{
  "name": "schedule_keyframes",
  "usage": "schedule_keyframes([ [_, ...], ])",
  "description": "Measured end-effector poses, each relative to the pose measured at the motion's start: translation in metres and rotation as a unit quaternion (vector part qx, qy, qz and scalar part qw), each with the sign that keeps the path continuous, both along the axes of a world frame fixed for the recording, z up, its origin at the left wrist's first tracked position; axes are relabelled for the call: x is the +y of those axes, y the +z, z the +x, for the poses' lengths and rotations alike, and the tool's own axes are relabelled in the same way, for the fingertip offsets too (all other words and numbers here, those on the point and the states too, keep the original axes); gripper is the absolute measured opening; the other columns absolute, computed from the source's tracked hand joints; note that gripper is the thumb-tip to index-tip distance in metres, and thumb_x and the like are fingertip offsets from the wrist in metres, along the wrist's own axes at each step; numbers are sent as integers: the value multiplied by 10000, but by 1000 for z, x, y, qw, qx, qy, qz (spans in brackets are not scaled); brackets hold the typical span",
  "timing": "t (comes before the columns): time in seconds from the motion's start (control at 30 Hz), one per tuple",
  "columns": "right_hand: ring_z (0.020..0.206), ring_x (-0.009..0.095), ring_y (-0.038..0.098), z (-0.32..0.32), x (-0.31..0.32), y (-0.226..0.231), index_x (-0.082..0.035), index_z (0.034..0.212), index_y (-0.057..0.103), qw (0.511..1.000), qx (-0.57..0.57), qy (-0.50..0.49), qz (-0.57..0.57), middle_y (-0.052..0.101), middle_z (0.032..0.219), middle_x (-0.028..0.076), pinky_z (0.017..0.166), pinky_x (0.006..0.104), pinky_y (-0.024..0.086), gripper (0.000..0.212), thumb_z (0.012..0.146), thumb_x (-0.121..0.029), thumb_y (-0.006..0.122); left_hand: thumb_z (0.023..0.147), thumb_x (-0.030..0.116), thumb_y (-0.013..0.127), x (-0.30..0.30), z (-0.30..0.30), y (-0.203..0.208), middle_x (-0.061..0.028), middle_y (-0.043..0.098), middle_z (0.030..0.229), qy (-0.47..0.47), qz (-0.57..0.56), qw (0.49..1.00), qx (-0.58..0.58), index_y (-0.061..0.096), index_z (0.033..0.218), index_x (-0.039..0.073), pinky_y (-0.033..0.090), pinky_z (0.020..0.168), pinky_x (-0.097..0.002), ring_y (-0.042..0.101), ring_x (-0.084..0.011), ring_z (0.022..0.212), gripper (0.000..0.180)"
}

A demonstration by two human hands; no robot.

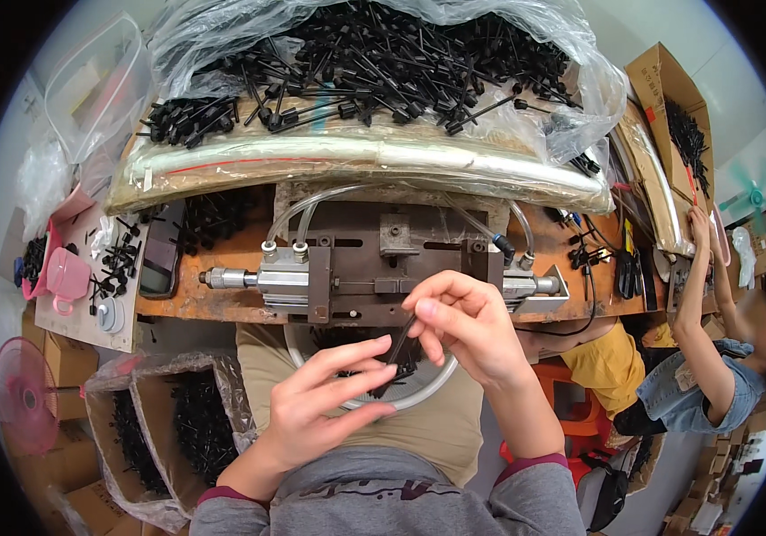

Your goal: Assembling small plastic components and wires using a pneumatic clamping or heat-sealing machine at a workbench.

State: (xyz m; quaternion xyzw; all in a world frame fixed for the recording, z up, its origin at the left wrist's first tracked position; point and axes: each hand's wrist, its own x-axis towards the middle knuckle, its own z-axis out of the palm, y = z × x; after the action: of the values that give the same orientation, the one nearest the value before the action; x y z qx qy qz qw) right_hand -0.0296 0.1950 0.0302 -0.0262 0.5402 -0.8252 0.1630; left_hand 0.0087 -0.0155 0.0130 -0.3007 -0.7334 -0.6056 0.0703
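Observation:
Over my lap, my right hand (pixel 468 326) pinches a thin black rod (pixel 402 338) between thumb and fingers. The rod slants down toward my left hand (pixel 329 393). My left fingers are stretched and apart, with their tips close beside the rod's lower part; whether they touch it I cannot tell. Below both hands, a white round basin (pixel 436 390) rests on my lap with black parts inside, partly hidden by the hands. Just beyond my right hand stands a dark metal fixture (pixel 360 284) with a silver pneumatic cylinder (pixel 284 281) at its left and another at its right.
A large heap of black stemmed parts (pixel 383 62) lies on plastic sheeting behind a wrapped padded edge (pixel 356 161). Boxes of black parts (pixel 209 420) stand at lower left, near a pink fan (pixel 25 393). At right, a co-worker (pixel 704 384) reaches toward another carton (pixel 669 98).

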Motion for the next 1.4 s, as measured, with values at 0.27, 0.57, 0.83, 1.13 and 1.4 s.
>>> schedule_keyframes([
  [0.27, 564, 123, 607, 5, -24, -2, 54, 951, 635, 995, 54, -30, 74, 666, 795, 132, 527, 228, 496, 150, 945, -84, 575, 688, -13, 765, -10, 3, -13, -163, 667, 1111, 48, -72, 986, 144, 699, 994, -25, 563, 725, -312, 682, -247, 877, 313],
  [0.57, 606, 130, 653, -52, -134, 115, 68, 909, 660, 853, 489, -165, -80, 677, 761, 142, 547, 234, 519, 61, 879, 23, 632, 702, -14, 781, -56, 23, -5, -152, 585, 1200, 201, 10, 971, 129, 717, 997, 14, 596, 775, -296, 674, -212, 907, 303],
  [0.83, 760, 181, 685, -161, -205, 154, -13, 1211, 584, 620, 671, -297, 279, 705, 965, 131, 682, 299, 516, 519, 806, -298, 740, 697, -6, 791, -56, 32, 5, -142, 582, 1171, 182, -23, 964, 194, 723, 1001, 24, 595, 736, -284, 672, -198, 869, 314],
  [1.13, 628, 56, 593, 3, -40, 37, 3, 944, 690, 946, 192, 101, 242, 662, 730, 33, 567, 201, 472, 138, 868, -112, 695, 641, 10, 823, -26, 10, -2, -79, 650, 967, 89, -2, 989, 121, 741, 947, 46, 554, 678, -278, 647, -191, 833, 318],
  [1.4, 618, 106, 621, 55, 87, 6, 29, 925, 662, 891, 167, -370, 205, 674, 792, 100, 559, 216, 508, 93, 904, -46, 610, 638, 224, 878, 24, 0, -22, -240, 546, 1250, -27, -23, 981, 192, 360, 1402, 28, 569, 720, -342, 684, -258, 883, 944],
])
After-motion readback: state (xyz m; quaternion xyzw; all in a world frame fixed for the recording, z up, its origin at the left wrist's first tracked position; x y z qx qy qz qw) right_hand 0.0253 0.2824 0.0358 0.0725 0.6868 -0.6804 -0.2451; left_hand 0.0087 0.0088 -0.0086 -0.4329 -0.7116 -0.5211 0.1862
